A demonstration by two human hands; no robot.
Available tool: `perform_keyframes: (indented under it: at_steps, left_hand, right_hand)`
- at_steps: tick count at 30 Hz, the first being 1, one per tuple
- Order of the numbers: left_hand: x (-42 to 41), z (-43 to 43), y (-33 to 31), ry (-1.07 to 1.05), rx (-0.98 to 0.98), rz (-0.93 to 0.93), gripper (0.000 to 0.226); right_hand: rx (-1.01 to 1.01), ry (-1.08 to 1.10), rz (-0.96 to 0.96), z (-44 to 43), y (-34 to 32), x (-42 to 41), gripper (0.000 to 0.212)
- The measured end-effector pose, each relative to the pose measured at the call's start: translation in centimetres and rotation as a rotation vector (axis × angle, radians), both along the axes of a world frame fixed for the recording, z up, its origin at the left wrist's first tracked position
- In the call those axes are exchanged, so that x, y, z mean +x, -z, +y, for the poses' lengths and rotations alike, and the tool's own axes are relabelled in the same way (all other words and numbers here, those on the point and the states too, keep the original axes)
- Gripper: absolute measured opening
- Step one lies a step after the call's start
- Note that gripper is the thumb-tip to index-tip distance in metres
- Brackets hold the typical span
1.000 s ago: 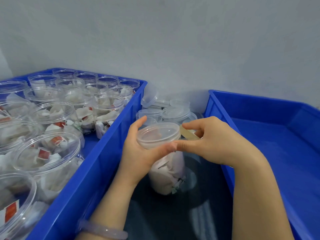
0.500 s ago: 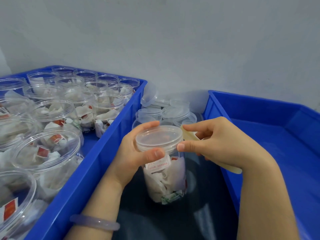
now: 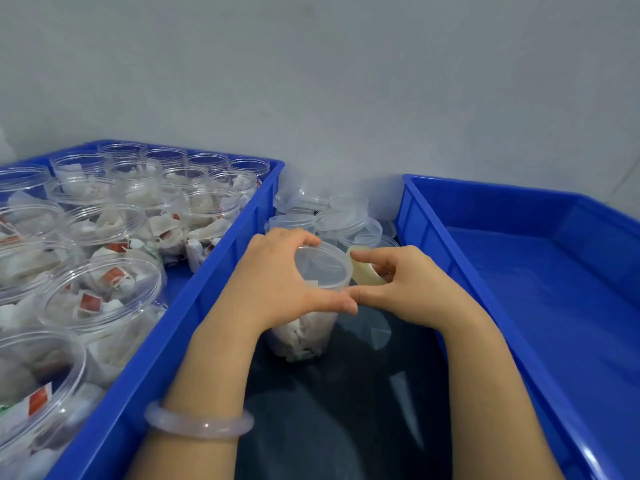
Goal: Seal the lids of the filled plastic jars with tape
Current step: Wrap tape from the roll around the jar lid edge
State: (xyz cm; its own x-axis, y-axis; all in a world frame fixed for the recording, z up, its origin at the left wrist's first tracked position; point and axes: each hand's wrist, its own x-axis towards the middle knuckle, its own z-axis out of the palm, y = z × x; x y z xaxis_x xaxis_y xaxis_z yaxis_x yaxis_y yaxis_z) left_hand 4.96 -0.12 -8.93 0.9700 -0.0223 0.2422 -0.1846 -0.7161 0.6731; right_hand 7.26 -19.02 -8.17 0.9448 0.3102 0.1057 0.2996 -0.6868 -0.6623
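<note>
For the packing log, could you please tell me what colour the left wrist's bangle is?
The bangle is a pale, translucent lilac-pink, clearest in the head view.

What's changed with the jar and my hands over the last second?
The left hand regripped the jar; its fingers now reach farther round the lid. The right hand still holds the tape roll at the lid's right side. The left bin and its jars stayed put.

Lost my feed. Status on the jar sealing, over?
Left hand grips jar. Right hand holds tape roll against lid. Nothing blocking.
</note>
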Motion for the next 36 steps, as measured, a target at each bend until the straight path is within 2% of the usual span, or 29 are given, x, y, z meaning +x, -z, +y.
perform_keyframes:
  at_steps: [4,7,11,13,15,17,18,20,22,23,25,26,28,32,36]
  left_hand:
    - [-0.3,0.3,0.2,0.039,-0.033,0.038,0.097]
    - [-0.4,0.0,-0.5,0.113,-0.004,0.147,0.096]
    - [0.1,-1.0,-3.5,0.182,0.286,0.349,0.096]
    - [0.5,-2.1,-4.7,0.188,0.416,0.395,0.086]
    - [0.7,-2.9,-5.2,0.186,0.494,0.422,0.081]
    - [1.0,-3.1,-5.0,0.196,0.506,0.441,0.080]
    - [1.1,-2.9,-4.8,0.203,0.481,0.449,0.079]
    - [1.1,-2.5,-4.6,0.218,0.427,0.453,0.079]
    - [1.2,-2.0,-4.6,0.228,0.402,0.454,0.081]
    - [1.1,-1.8,-4.6,0.231,0.393,0.454,0.082]
    - [1.0,-1.6,-4.6,0.250,0.372,0.445,0.080]
    - [0.9,-1.5,-4.5,0.264,0.363,0.437,0.078]
    - [0.7,-1.6,-4.3,0.277,0.358,0.415,0.076]
    - [0.6,-2.4,-4.1,0.234,0.488,0.362,0.077]
    - [0.5,-4.5,-3.2,0.137,0.631,0.240,0.070]
  right_hand:
    - [0.060,0.010,-0.009,-0.7,1.0,-1.8,0.063]
    - [0.110,0.046,-0.066,-0.4,1.8,-3.1,0.073]
    - [0.161,0.112,-0.144,0.0,2.0,-3.8,0.075]
    - [0.141,0.144,-0.175,0.3,1.4,-3.6,0.064]
    - [0.114,0.151,-0.187,0.5,1.0,-3.5,0.045]
    - [0.090,0.127,-0.151,0.3,0.7,-3.7,0.038]
    - [0.082,0.097,-0.125,0.2,0.6,-3.8,0.043]
    - [0.035,0.058,-0.103,-0.2,0.5,-4.2,0.056]
    - [0.036,0.054,-0.112,-0.4,0.6,-4.5,0.054]
    - [0.057,0.051,-0.113,-0.2,0.6,-4.7,0.051]
    - [0.061,0.056,-0.132,-0.1,0.7,-4.6,0.029]
    - [0.051,0.057,-0.147,0.0,0.6,-4.6,0.025]
    - [0.082,0.040,-0.152,0.3,0.3,-4.2,0.038]
    - [0.081,0.017,-0.170,0.5,0.0,-3.4,0.050]
    - [-0.002,0.066,-0.179,0.3,-0.5,-3.1,0.047]
